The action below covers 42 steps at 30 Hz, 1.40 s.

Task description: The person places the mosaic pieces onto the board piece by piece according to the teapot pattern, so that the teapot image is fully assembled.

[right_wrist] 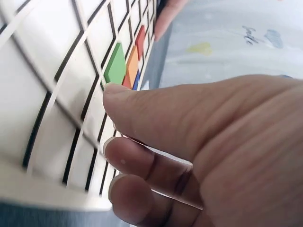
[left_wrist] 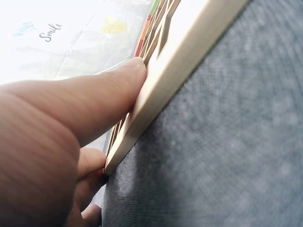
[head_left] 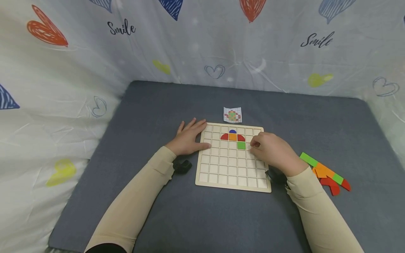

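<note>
A square wooden grid board [head_left: 218, 171] lies on the grey table. My left hand [head_left: 189, 138] rests on its left edge, thumb [left_wrist: 109, 90] over the rim and fingers spread toward the far corner. Over the board's right side, my right hand [head_left: 274, 151] has its thumb and fingers curled close to the cells; I cannot tell whether they hold a piece. Just left of them sits a green square [head_left: 241, 145]. Above it lie a red quarter-round [head_left: 240, 137], an orange square [head_left: 232, 137], another red quarter-round [head_left: 224, 136] and a blue half-round [head_left: 232, 131].
A small card with a coloured grid pattern [head_left: 232, 115] lies beyond the board's far edge. Right of my right wrist is a loose group of green [head_left: 308, 159], orange [head_left: 322, 170] and red pieces [head_left: 330, 184]. Printed white sheeting [head_left: 190, 45] hangs behind the table.
</note>
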{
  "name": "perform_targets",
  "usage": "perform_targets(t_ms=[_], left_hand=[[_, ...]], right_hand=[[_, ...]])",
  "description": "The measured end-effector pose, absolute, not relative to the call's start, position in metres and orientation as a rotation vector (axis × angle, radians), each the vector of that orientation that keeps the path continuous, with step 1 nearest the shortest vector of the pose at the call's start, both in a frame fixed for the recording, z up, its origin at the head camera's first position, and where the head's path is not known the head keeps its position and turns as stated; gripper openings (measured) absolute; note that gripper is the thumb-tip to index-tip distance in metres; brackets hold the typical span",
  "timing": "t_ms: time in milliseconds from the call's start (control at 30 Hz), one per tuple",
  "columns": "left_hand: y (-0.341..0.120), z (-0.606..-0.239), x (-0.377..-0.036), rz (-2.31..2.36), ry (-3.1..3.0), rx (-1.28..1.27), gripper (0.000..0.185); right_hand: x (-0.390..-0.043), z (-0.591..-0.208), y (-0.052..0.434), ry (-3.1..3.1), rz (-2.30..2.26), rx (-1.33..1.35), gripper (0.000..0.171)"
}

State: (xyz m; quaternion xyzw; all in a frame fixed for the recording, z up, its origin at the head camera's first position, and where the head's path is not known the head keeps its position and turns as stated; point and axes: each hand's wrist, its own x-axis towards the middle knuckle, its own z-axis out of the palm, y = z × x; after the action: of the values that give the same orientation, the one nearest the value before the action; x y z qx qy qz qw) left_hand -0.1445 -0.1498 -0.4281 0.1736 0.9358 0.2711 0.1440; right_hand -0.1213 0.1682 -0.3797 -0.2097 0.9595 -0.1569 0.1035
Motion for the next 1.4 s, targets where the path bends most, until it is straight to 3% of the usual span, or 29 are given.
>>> perform_targets(t_ms=[867, 1400], left_hand=[[-0.148, -0.425, -0.147, 0.749, 2.697, 0.503, 0.092], [-0.149, -0.427, -0.145, 0.761, 2.695, 0.496, 0.092]], right_hand=[[-0.104, -0.377, 0.278, 2.793, -0.47, -0.428, 0.032], [-0.101, -0.383, 0.3, 2.786, -0.423, -0.384, 0.033]])
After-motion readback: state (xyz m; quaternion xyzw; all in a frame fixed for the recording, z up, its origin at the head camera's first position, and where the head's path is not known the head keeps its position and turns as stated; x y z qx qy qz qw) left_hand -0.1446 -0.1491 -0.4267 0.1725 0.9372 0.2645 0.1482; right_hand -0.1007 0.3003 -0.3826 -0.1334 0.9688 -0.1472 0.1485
